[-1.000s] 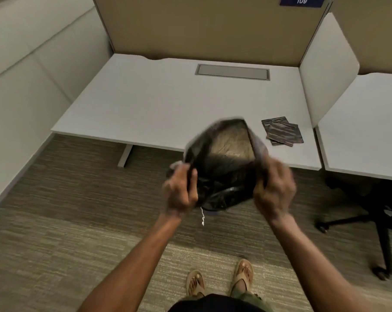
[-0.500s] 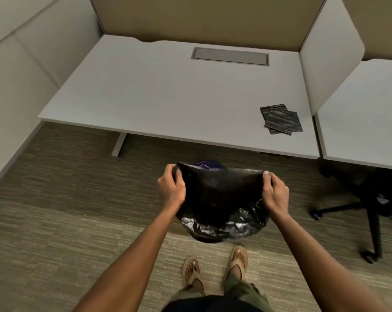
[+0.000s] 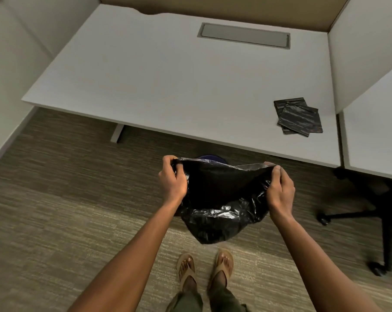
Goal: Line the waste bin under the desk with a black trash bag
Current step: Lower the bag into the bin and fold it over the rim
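A black trash bag (image 3: 222,199) hangs in front of me, its mouth stretched wide between both hands. My left hand (image 3: 172,181) pinches the left edge of the rim and my right hand (image 3: 280,188) pinches the right edge. Just behind the bag's top edge a sliver of the dark blue waste bin (image 3: 209,157) shows on the floor at the front edge of the white desk (image 3: 168,70). The bag hides the remainder of the bin.
Folded black trash bags (image 3: 298,117) lie on the desk's right front corner. A black office chair base (image 3: 370,217) stands at the right under the neighbouring desk. A desk leg (image 3: 117,134) is at the left. My sandalled feet (image 3: 206,266) stand on carpet.
The bag went from billowed open at desk height down to just above the floor, with its mouth pulled wide. The view has tilted down and closer to the desk.
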`<state>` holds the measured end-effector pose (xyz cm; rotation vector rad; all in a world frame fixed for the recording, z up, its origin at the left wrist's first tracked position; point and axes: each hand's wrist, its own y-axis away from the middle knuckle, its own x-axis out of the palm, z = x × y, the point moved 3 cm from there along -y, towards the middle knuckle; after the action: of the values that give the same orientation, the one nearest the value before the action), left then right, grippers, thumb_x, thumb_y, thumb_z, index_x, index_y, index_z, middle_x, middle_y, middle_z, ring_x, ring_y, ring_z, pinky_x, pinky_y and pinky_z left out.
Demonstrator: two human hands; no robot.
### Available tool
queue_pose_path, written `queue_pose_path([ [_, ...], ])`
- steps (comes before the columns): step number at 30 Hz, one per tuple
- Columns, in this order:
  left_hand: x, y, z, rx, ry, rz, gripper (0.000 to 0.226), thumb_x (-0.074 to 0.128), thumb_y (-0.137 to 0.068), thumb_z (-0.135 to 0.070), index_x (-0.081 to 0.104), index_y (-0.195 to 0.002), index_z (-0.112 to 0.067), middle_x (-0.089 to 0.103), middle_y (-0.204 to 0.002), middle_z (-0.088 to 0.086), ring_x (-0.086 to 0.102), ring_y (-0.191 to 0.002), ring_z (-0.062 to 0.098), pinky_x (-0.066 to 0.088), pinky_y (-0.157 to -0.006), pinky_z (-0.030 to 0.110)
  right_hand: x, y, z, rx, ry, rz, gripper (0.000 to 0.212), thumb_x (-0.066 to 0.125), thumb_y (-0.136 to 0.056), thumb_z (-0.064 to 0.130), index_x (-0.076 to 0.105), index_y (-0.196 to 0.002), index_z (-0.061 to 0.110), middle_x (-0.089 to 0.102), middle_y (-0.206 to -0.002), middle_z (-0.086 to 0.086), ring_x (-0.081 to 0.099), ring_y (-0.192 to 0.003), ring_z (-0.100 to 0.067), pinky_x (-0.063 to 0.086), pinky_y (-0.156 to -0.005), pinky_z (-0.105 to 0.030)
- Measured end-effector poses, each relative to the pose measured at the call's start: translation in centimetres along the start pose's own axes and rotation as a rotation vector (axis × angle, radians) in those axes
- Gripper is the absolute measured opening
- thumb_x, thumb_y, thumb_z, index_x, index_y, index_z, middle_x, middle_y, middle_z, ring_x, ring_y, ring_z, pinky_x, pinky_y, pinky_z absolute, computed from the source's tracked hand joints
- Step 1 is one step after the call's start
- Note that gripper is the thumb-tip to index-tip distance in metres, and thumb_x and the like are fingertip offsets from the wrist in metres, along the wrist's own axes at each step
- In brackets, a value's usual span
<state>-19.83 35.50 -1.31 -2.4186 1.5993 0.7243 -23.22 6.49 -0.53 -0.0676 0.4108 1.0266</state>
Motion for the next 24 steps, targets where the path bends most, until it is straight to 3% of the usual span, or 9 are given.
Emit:
queue_pose_path([
  [2, 1.1, -0.6, 0.1, 0.047, 0.018, -0.036, 0.014, 0.052, -0.105, -0.012, 0.057, -0.118, -0.014, 0.061, -0.088, -0.006, 0.059, -0.069, 0.008, 0.048, -0.054, 0.015, 0.3, -1.2, -0.7, -0.025, -0.038, 0.027, 0.041, 0.036, -0.102, 0.052, 0.073, -0.113, 0.039, 0.073, -0.1, 0.023, 0.065, -0.096, 0.005, 0.05, -0.079, -0.022],
  [5, 2.8, -1.7, 0.5, 0.113, 0.031, -0.048, 0.016, 0.054, -0.103, -0.011, 0.058, -0.118, -0.013, 0.062, -0.086, -0.009, 0.061, -0.068, 0.005, 0.05, -0.056, 0.012, 0.9, -2.9, -2.1, -0.055, -0.093, 0.051, 0.042, 0.036, -0.104, 0.051, 0.072, -0.118, 0.036, 0.074, -0.105, 0.011, 0.067, -0.099, -0.006, 0.054, -0.082, -0.03],
  [10, 6.9, -4.0, 4.0, 0.155, -0.016, -0.026, 0.012, 0.055, -0.102, -0.018, 0.059, -0.113, -0.019, 0.065, -0.085, -0.012, 0.067, -0.075, 0.012, 0.056, -0.063, 0.03, 3.6, -5.1, -6.2, -0.089, -0.111, 0.088, 0.044, 0.037, -0.107, 0.046, 0.074, -0.119, 0.027, 0.076, -0.111, 0.005, 0.07, -0.105, -0.014, 0.055, -0.086, -0.033],
  [13, 9.5, -5.3, 7.5, 0.161, -0.063, -0.04, 0.012, 0.054, -0.1, -0.023, 0.061, -0.109, -0.02, 0.062, -0.077, -0.018, 0.063, -0.071, -0.001, 0.052, -0.061, 0.027, 5.9, -6.1, -10.1, -0.088, -0.091, 0.079, 0.047, 0.036, -0.108, 0.045, 0.074, -0.12, 0.021, 0.077, -0.114, 0.002, 0.07, -0.108, -0.016, 0.055, -0.088, -0.033],
  [15, 11.1, -6.3, 10.1, 0.145, -0.072, -0.058, 0.012, 0.053, -0.099, -0.025, 0.061, -0.108, -0.021, 0.061, -0.075, -0.02, 0.061, -0.069, -0.005, 0.048, -0.059, 0.024, 7.5, -6.7, -12.8, -0.091, -0.07, 0.063, 0.048, 0.036, -0.108, 0.044, 0.075, -0.119, 0.018, 0.077, -0.11, 0.001, 0.071, -0.104, -0.016, 0.055, -0.084, -0.034],
  [18, 13.4, -8.2, 13.8, 0.063, -0.064, -0.052, 0.009, 0.053, -0.102, -0.021, 0.06, -0.108, -0.019, 0.064, -0.078, -0.011, 0.064, -0.07, 0.009, 0.05, -0.059, 0.028, 9.7, -7.9, -16.9, -0.066, -0.021, 0.056, 0.049, 0.035, -0.108, 0.045, 0.073, -0.1, 0.016, 0.071, -0.09, -0.002, 0.064, -0.083, -0.017, 0.051, -0.072, -0.042],
  [22, 15.6, -10.9, 18.4, -0.063, -0.058, -0.076, 0.01, 0.051, -0.106, -0.023, 0.059, -0.109, -0.017, 0.068, -0.089, 0.002, 0.065, -0.078, 0.02, 0.048, -0.064, 0.031, 12.4, -9.4, -21.2, -0.019, 0.015, 0.061, 0.056, 0.034, -0.105, 0.054, 0.059, -0.08, 0.01, 0.058, -0.075, -0.006, 0.051, -0.07, -0.017, 0.041, -0.062, -0.031],
  [24, 16.2, -11.9, 20.4, -0.09, -0.073, -0.077, 0.011, 0.05, -0.107, -0.026, 0.058, -0.109, -0.019, 0.066, -0.091, -0.001, 0.065, -0.082, 0.02, 0.052, -0.068, 0.035, 13.4, -9.9, -23.1, -0.01, 0.031, 0.078, 0.059, 0.034, -0.105, 0.056, 0.059, -0.079, 0.009, 0.057, -0.074, -0.016, 0.05, -0.068, -0.017, 0.041, -0.061, -0.033],
])
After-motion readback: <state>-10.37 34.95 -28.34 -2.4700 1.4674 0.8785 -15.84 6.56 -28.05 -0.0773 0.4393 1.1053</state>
